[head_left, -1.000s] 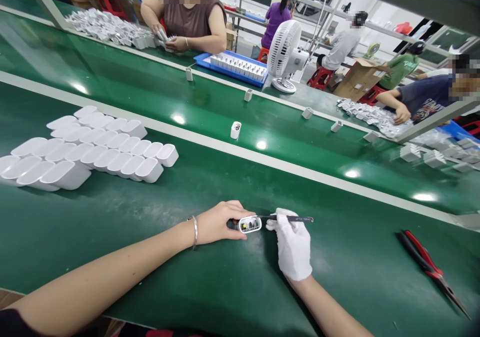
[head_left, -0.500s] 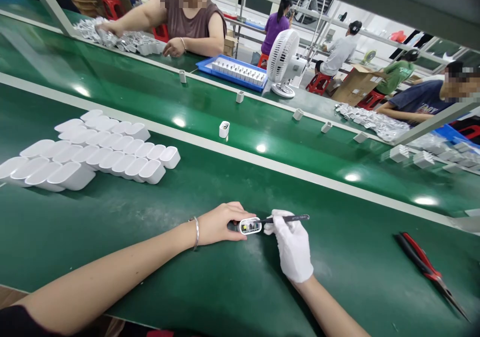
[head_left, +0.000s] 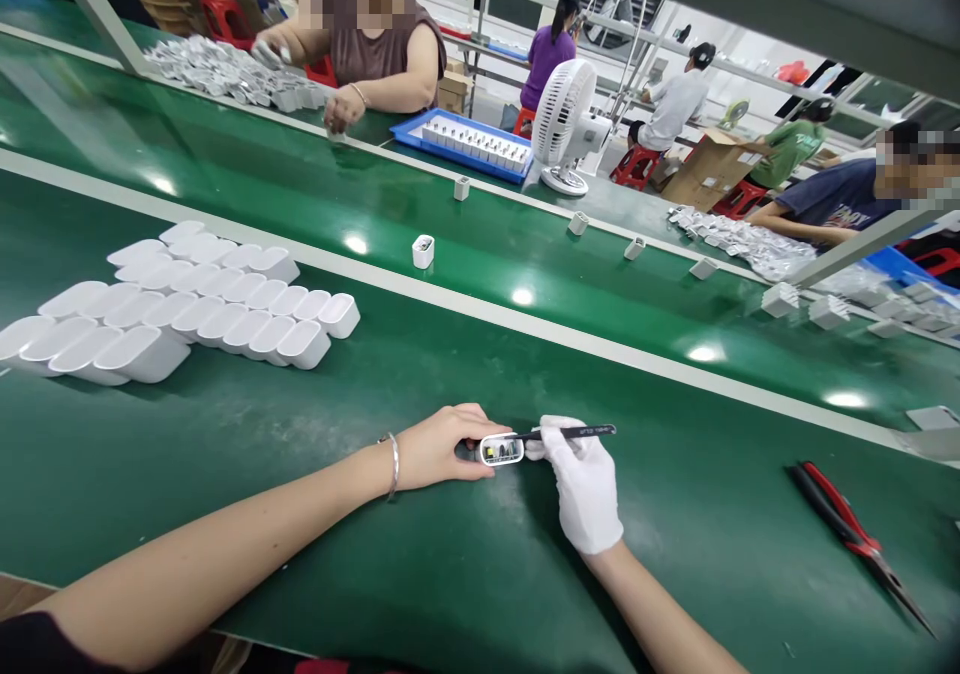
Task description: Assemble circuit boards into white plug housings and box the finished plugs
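My bare left hand (head_left: 448, 444) grips a small white oval charger housing (head_left: 517, 454) by its left end, fingers and thumb closed around it. The housing's open top faces me, and a circuit board with a yellow part and dark parts shows inside. In a white glove, my right hand (head_left: 581, 484) pinches black tweezers (head_left: 589, 433). The tweezers point left, and their tips are at the upper inner edge of the housing; whether they touch a part inside I cannot tell.
Rows of white oval housings (head_left: 202, 304) stand at left. Red-handled long-nose pliers (head_left: 862, 544) lie at right. Beyond the pale rail (head_left: 465, 299), another housing (head_left: 423, 252) rides a green belt with small white blocks. A blue tray (head_left: 465, 144), a fan (head_left: 566, 124) and co-workers are farther off.
The tweezers' tips have shifted slightly left and up along the housing's rim. Pieces on the belt have slid left. Across the belt, a co-worker's hand has moved off the pile.
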Demonstrator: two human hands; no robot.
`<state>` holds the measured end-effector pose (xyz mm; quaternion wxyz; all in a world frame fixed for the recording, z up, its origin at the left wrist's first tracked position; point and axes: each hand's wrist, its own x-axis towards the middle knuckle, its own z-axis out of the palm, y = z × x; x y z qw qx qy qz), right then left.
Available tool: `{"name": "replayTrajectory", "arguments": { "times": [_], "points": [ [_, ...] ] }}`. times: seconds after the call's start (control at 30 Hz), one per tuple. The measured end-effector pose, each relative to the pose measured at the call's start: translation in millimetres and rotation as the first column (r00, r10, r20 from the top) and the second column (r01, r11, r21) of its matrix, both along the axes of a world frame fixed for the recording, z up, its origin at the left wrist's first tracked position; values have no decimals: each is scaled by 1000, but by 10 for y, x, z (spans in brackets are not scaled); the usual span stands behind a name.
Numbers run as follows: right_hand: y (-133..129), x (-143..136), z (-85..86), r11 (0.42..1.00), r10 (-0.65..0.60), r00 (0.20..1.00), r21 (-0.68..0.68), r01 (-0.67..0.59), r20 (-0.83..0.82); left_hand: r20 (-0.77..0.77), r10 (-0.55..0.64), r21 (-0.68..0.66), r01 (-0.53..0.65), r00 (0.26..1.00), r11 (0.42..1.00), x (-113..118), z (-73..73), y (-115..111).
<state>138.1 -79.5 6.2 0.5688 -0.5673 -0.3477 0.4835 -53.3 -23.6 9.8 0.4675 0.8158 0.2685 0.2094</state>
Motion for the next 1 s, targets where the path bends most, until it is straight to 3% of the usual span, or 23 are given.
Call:
{"name": "replayTrajectory", "arguments": {
  "times": [0.13, 0.23, 0.3, 0.37, 0.43, 0.47, 0.5, 0.53, 0.6, 0.63, 0.7, 0.73, 0.8, 0.87, 0.93, 1.0],
  "points": [
    [61, 208, 28, 999, -27, 1000, -35, 27, -4, -20, 9, -15, -9, 1000, 1000, 2, -20, -7],
    [106, 418, 81, 970, 185, 955, -196, -140, 232, -46, 8, 14, -8, 999, 1000, -19, -23, -16],
    [109, 512, 126, 933, 328, 810, -301, -196, 487, -76, -22, 79, 28, 997, 996, -58, 26, -15],
    [84, 534, 176, 923, 371, 598, -350, -157, 711, -157, -20, 202, 52, 987, 978, -120, 124, 3],
    [32, 472, 222, 957, 291, 397, -269, -112, 870, -275, 165, 379, -51, 947, 924, -204, 246, 50],
    [-1, 411, 241, 972, 224, 333, -184, -149, 916, -317, 352, 476, -173, 881, 862, -254, 303, 84],
    [-35, 332, 256, 969, 162, 310, -92, -229, 937, -330, 560, 572, -311, 760, 759, -310, 352, 125],
    [-67, 241, 266, 939, 140, 323, -22, -343, 936, -314, 742, 657, -429, 593, 621, -370, 388, 172],
    [-97, 48, 277, 823, 245, 392, 24, -567, 887, -249, 935, 770, -535, 251, 348, -501, 421, 270],
    [-83, -39, 280, 770, 332, 423, 16, -637, 843, -225, 965, 804, -535, 132, 260, -565, 421, 317],
    [35, -150, 291, 726, 465, 484, -7, -688, 741, -221, 975, 843, -500, 10, 196, -674, 403, 393],
    [145, -161, 301, 741, 482, 530, -1, -672, 698, -231, 973, 852, -487, -18, 193, -713, 391, 419],
    [462, -73, 326, 838, 382, 649, 49, -543, 659, -253, 967, 856, -470, -18, 216, -757, 368, 445],
    [854, 157, 349, 959, 99, 744, 135, -248, 661, -263, 963, 847, -462, 62, 262, -759, 340, 445],
    [1225, 480, 351, 985, -132, 727, 174, 18, 674, -259, 942, 823, -461, 215, 331, -733, 294, 436],
    [1497, 803, 314, 970, -240, 716, 194, 148, 656, -241, 884, 780, -462, 401, 423, -685, 229, 430]
  ]
}}
